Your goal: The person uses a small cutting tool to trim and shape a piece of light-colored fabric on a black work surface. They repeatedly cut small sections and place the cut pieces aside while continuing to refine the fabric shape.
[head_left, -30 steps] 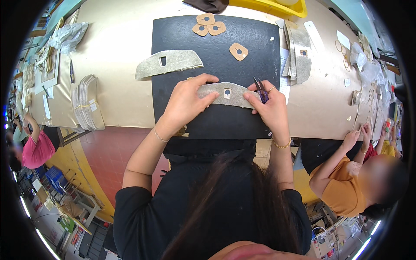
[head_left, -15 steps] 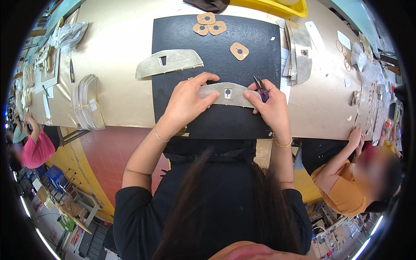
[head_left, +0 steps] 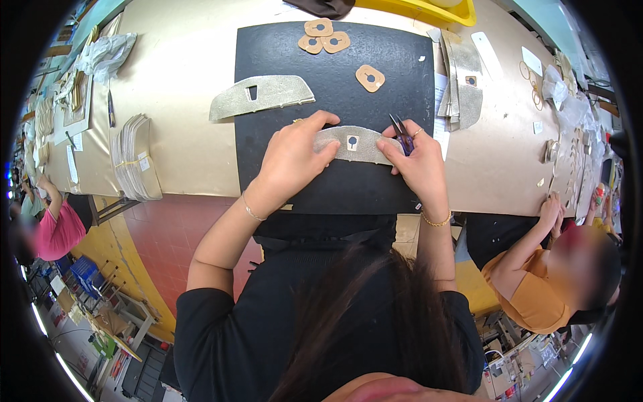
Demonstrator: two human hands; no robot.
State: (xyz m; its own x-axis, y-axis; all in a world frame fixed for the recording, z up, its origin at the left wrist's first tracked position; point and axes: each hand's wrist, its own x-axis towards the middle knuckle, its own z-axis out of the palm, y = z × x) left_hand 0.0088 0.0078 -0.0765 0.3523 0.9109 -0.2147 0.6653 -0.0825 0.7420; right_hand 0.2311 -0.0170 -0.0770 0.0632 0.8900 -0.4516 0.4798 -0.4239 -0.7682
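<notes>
Between my two hands lies a curved, greyish-gold textured fabric piece over the black mat. Its small window shows a light insert with a keyhole-like opening. My left hand is closed on the piece's left end with thumb and fingers. The thumb and fingers of my right hand pinch its right end. Tucked in the same hand are small purple-handled snips, pointed blades apart and facing away from me. Farther left, a similar curved piece with a window rests partly on the mat.
Several tan rounded patches with keyhole cutouts lie on the mat's far part. More curved pieces are stacked at the right, and a banded bundle sits at the left. A yellow tray stands behind. A co-worker sits at the right.
My left hand has shifted very slightly to the right, covering a bit more of the fabric piece's left end. The snips' tips have tilted slightly farther left and away.
</notes>
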